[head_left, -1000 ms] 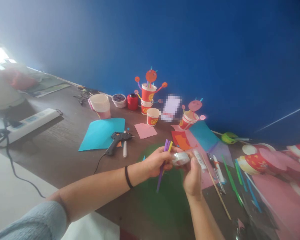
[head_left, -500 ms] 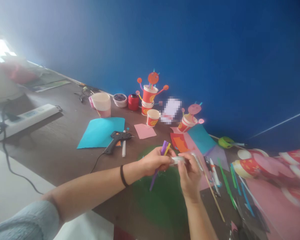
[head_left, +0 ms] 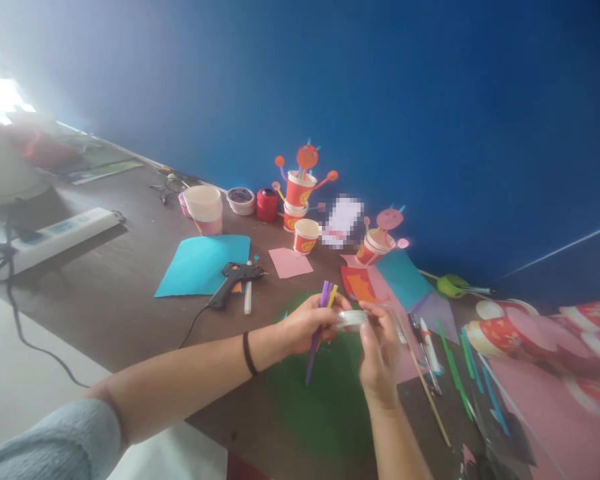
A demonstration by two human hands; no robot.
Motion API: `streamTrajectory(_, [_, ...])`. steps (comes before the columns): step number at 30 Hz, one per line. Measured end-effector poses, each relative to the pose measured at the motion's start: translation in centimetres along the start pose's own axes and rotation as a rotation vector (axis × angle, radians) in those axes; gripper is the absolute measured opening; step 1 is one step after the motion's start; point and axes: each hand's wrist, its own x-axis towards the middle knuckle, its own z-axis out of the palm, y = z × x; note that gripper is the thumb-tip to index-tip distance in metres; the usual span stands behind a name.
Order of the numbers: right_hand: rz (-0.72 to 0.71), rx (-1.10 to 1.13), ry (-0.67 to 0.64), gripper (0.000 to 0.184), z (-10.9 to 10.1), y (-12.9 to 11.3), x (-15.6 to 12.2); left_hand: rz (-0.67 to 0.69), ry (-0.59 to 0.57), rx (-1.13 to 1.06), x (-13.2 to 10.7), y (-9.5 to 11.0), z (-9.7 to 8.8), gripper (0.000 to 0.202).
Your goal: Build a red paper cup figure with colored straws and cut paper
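Note:
My left hand (head_left: 305, 325) is closed on a few purple pipe cleaners (head_left: 312, 357) and a yellow one (head_left: 333, 293), which stick out above and below the fingers. Between both hands is a pale roll of tape (head_left: 353, 319), seen nearly edge-on. The fingers of my right hand (head_left: 381, 357) pinch its right side, while my left fingertips touch its left side. Beneath the hands lies a round green mat (head_left: 315, 413). A black glue gun (head_left: 229, 281) rests on a blue sheet (head_left: 195, 263) to the left, beside a white marker (head_left: 248, 293).
Paper-cup figures (head_left: 300, 190) stand at the back with a single cup (head_left: 306, 237) and stacked cups (head_left: 203, 210). A power strip (head_left: 63, 233) lies at left. To the right are a wooden stick (head_left: 425, 383), pens (head_left: 423, 347), green strips (head_left: 454, 370) and pink paper (head_left: 535, 407).
The roll of tape has turned so more of its ring shows. The pipe cleaners have swung slightly more upright. Both hands stay in almost the same place.

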Motion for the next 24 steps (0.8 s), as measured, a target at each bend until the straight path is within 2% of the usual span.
streamTrajectory(5, [0.127,0.212,-0.085,0.02,0.59,0.15,-0.02,-0.007,0.013,-0.008,0.02,-0.22,-0.24,0.017])
streamTrajectory(9, [-0.007,0.099,-0.076,0.021,0.47,-0.35,-0.13,0.01,-0.039,0.002,0.08,-0.05,-0.44,0.016])
streamTrajectory(13, [-0.104,-0.023,-0.103,0.024,0.05,-0.52,-0.29,0.001,-0.031,0.03,0.06,0.07,-0.4,0.019])
streamTrajectory(24, [-0.165,-0.093,-0.115,0.03,-0.27,-0.35,-0.37,0.015,-0.001,0.06,-0.26,0.14,0.21,0.025])
